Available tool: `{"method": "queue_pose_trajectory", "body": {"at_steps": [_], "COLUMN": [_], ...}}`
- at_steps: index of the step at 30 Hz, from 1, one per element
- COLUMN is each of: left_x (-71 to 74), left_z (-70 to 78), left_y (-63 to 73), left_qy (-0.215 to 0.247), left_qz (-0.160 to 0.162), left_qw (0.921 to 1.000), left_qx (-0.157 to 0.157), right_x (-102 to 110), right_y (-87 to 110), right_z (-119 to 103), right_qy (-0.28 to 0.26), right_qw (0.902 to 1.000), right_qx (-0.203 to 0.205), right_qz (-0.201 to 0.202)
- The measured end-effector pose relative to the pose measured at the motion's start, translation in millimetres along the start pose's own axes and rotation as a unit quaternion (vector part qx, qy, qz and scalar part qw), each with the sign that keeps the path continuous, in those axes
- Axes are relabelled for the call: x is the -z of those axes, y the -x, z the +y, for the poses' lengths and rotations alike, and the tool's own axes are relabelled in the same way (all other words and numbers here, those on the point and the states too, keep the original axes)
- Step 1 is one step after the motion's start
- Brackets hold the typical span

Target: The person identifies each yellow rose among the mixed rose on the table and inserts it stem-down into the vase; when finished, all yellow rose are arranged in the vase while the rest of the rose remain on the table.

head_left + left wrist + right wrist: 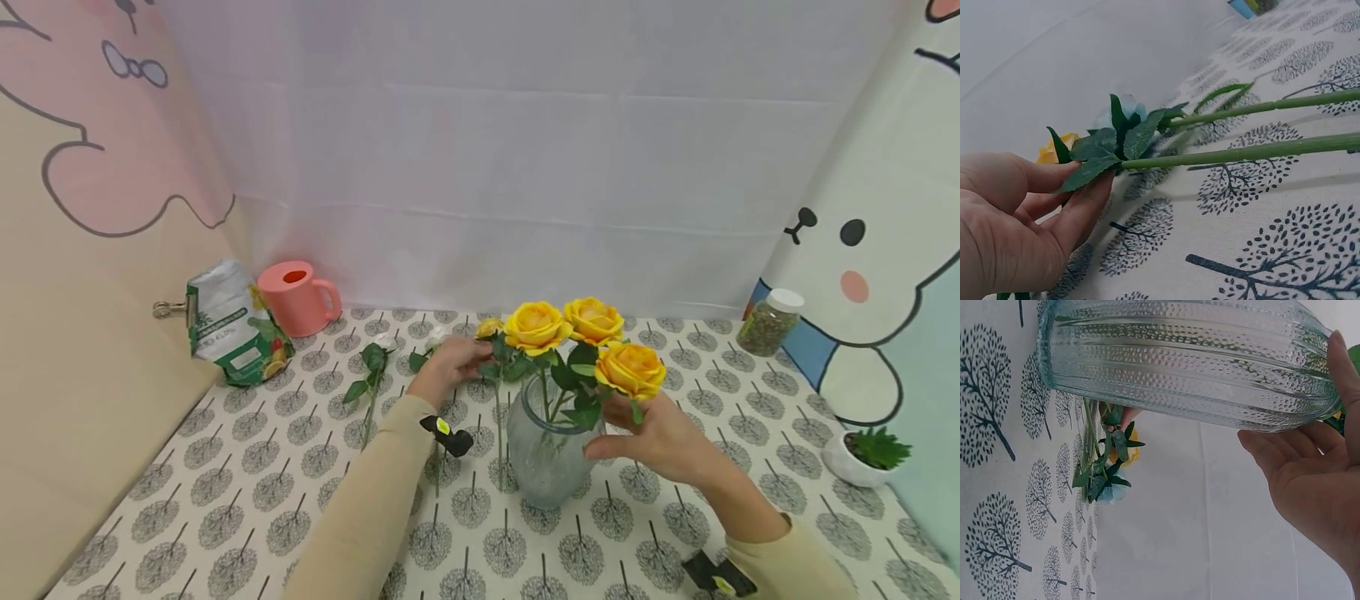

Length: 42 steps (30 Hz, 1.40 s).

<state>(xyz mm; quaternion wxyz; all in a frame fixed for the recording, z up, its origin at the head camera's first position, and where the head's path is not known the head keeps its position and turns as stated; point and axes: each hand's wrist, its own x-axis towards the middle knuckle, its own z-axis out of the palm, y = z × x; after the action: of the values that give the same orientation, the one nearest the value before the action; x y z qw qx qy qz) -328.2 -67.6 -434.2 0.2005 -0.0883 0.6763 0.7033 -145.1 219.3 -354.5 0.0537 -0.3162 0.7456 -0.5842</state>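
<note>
The left hand (450, 367) pinches a yellow rose (490, 327) just below its bloom, among the leaves. In the left wrist view its green stem (1241, 152) runs to the right, low over the tablecloth. Right of that hand stands a ribbed clear glass vase (551, 467) holding three yellow roses (537, 327). At the vase's upper right side the right hand (652, 437) curves round the glass, thumb nearest the camera. In the right wrist view the thumb (1342, 369) lies against the vase near its mouth. Leaves partly hide the right fingers in the head view.
Two white roses (384, 340) lie left of the left hand. Farther left are a pink watering jug (292, 300) and a clipped green-white bag (238, 325). On the right stand a white-lidded jar (770, 323) and a small potted plant (862, 458). Cloth walls enclose the table.
</note>
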Motion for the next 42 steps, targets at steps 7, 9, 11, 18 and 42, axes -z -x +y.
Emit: {"method": "queue_pose_trajectory", "body": {"at_steps": [7, 9, 11, 18, 42], "left_x": [15.2, 19.3, 23.0, 28.9, 23.5], "left_z": [10.4, 15.9, 21.5, 48.8, 109.8], "left_y": [14.9, 24.0, 35.1, 75.6, 225.9], "left_qy": [-0.002, -0.001, 0.002, 0.038, 0.440], "left_qz": [-0.004, -0.005, -0.008, -0.052, -0.088], "left_qw": [0.9988, 0.9976, 0.9961, 0.9850, 0.7625], "left_qx": [-0.049, -0.070, -0.088, -0.160, -0.466], "right_x": [0, 1, 1, 1, 3], "right_y": [1.1, 0.9, 0.9, 1.9, 0.4], "right_z": [-1, -1, -1, 0, -3], "right_qy": [0.020, 0.016, 0.012, 0.016, 0.020], "right_qw": [0.9994, 0.9996, 0.9997, 0.9998, 0.9995], "right_qx": [-0.024, -0.022, -0.018, -0.007, -0.025], "right_qz": [0.013, 0.012, 0.011, 0.010, 0.006]}}
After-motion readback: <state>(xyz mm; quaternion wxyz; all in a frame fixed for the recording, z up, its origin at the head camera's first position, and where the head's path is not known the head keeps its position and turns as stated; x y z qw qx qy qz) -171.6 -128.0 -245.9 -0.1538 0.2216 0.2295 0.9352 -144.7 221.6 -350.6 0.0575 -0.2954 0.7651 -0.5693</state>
